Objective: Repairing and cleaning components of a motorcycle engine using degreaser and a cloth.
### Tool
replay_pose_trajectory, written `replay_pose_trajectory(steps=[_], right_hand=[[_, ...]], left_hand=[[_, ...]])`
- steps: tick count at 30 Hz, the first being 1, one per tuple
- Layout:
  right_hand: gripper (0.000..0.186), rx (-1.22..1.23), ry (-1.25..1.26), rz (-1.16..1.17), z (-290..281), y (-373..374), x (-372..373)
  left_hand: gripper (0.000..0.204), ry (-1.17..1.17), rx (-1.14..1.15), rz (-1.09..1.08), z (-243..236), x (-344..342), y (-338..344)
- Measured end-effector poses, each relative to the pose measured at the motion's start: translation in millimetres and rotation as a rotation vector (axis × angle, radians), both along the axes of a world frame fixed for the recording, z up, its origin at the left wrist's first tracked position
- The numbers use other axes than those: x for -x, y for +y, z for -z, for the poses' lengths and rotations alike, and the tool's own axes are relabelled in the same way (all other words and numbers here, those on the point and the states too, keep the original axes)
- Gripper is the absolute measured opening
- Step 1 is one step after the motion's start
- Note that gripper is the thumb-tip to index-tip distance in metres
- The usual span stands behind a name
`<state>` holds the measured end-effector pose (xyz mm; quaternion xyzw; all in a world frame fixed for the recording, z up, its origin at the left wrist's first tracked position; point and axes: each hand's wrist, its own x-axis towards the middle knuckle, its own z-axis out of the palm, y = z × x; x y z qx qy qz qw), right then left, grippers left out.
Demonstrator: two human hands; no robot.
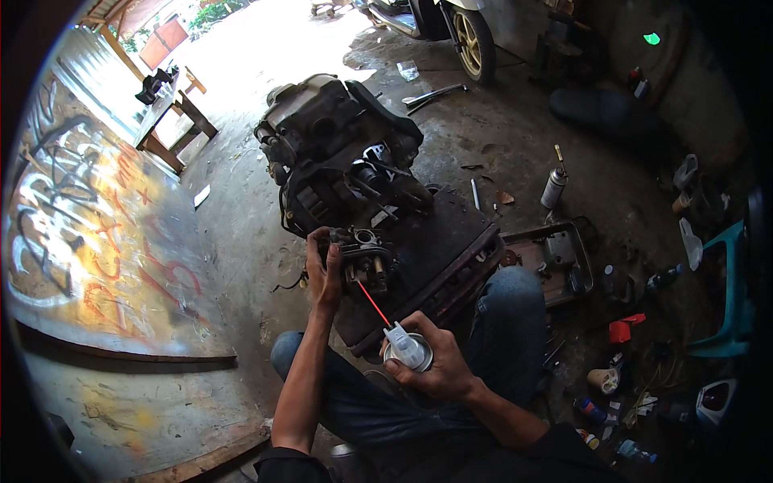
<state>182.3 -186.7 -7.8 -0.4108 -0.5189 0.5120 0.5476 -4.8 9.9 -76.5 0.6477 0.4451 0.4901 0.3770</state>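
Note:
My left hand (324, 278) is closed around the side of a dark metal carburetor (377, 262) with a round opening on top. In my right hand (439, 362) is a spray can (417, 352), gripped with a finger at its white nozzle. A thin red straw (374, 303) runs from the nozzle up to the carburetor's near side, its tip at or close to the metal. Whether any spray is coming out cannot be seen. Just beyond the carburetor lies a large dark engine assembly (322, 137) on the floor. A dark flat board or panel (439, 249) sits right of the carburetor.
A second spray can (553, 189) stands to the right, behind a metal tray (584, 249) with parts in it. Tools (435, 98) lie beyond the engine, near a parked motorbike (471, 40). Bottles and litter surround a teal plastic stool (729, 290). Painted boards (121, 241) stand left.

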Motion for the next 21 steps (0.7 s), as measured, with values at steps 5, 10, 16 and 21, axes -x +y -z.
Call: replay_pose_trajectory(steps=[5,10,16,21], right_hand=[[0.041,0.009,0.005,0.014,4.1,1.4,-0.4],[0.040,-0.003,0.025,0.009,8.8,-0.2,0.2],[0.038,-0.020,0.118,0.004,17.6,-0.5,1.6],[0.038,-0.067,0.038,-0.036,27.5,-6.5,-3.0]], left_hand=[[0.056,0.000,0.000,0.002,-3.5,-2.4,-1.9],[0.054,-0.026,0.028,0.019,-2.1,-0.1,-0.9],[0.052,-0.008,-0.012,0.012,2.1,0.9,2.7],[0.050,-0.013,0.004,0.009,-1.8,-1.3,0.9]])
